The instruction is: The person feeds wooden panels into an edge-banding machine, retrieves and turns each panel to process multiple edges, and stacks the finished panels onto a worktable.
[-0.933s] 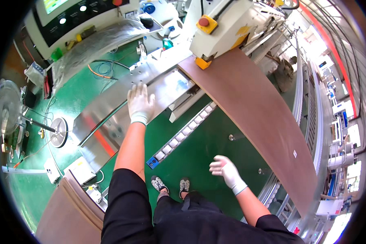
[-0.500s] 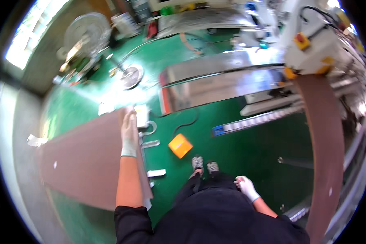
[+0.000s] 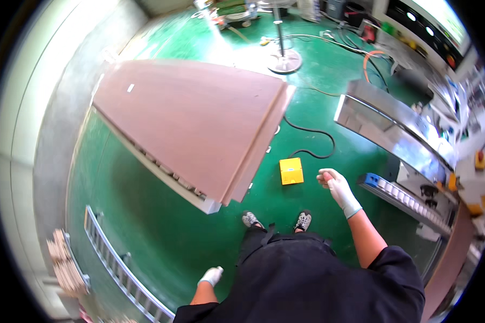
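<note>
My left hand (image 3: 212,275), in a pale glove, hangs low beside my left hip with its fingers curled in and nothing seen in them. My right hand (image 3: 337,191), gloved with bare fingertips, is held out in front of my right leg, its fingers loosely bent and apart, holding nothing. A pile of long brown panels (image 3: 191,116) lies ahead on the left, its near corner just beyond my feet. Neither hand touches it. Small gaps show under the top panels along the near left side.
A yellow box (image 3: 291,171) with a black cable sits on the green floor ahead. At right are a shiny metal table (image 3: 388,129), a roller rail (image 3: 404,199) and another brown panel (image 3: 450,261). A metal rack rail (image 3: 126,272) stands at lower left; a round stand base (image 3: 284,61) lies ahead.
My left hand has come off the brown panels and dropped back to my side. My right hand has risen forward. The view has turned left, bringing the whole panel pile into sight.
</note>
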Demonstrator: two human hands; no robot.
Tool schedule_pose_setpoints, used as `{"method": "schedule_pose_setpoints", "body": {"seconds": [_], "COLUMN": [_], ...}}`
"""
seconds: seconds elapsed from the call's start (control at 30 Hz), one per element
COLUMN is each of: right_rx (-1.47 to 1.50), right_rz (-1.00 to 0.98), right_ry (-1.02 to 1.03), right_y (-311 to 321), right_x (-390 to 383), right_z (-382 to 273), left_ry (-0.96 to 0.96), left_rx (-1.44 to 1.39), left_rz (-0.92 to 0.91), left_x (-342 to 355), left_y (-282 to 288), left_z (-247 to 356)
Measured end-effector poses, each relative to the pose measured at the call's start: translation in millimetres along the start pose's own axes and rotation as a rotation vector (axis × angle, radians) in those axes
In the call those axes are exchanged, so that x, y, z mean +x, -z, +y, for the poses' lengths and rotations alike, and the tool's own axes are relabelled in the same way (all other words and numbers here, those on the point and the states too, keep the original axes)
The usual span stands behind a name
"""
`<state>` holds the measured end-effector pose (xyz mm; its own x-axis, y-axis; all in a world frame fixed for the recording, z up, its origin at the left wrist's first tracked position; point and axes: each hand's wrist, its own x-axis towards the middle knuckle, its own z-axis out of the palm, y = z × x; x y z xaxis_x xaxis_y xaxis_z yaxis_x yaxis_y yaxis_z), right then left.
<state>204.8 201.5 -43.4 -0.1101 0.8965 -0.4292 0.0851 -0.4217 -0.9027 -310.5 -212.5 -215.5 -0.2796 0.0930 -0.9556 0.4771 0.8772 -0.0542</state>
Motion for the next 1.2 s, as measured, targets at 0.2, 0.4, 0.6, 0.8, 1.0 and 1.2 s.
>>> {"method": "schedule_pose_setpoints", "body": {"seconds": [0.2, 0.4, 0.6, 0.8, 1.0, 1.2], "right_rx": [-0.091, -0.433, -1.129, -1.245, -0.979, -0.827], "right_rz": [-0.16, 0.375, 0.613, 0.867, 1.108, 1.287], "right_ry": [0.172, 0.741, 0.393, 0.163, -0.256, -0.302], "right_y": [-141.7, -289.1, -309.1, -288.2, -326.5, -301.5], "right_x": [53.0, 108.9, 92.5, 112.0, 145.3, 126.6], "right_z": [-23.2, -23.3, -45.9, -34.7, -46.9, -19.6], "left_ry": [-0.374, -0.216, -0.081, -0.083, -0.479, -0.189], "left_rx": [-0.012, -1.106, -1.541, -1.387, -0.761, -1.137], "left_rz": [0.029, 0.522, 0.689, 0.438, 0.38, 0.115], "left_x": [-21.3, 29.8, 42.3, 44.9, 138.9, 139.8], "left_y": [-47.2, -23.3, 10.4, 79.9, 148.2, 366.7], "left_z": [5.2, -126.1, -220.8, -201.0, -234.3, -246.1]}}
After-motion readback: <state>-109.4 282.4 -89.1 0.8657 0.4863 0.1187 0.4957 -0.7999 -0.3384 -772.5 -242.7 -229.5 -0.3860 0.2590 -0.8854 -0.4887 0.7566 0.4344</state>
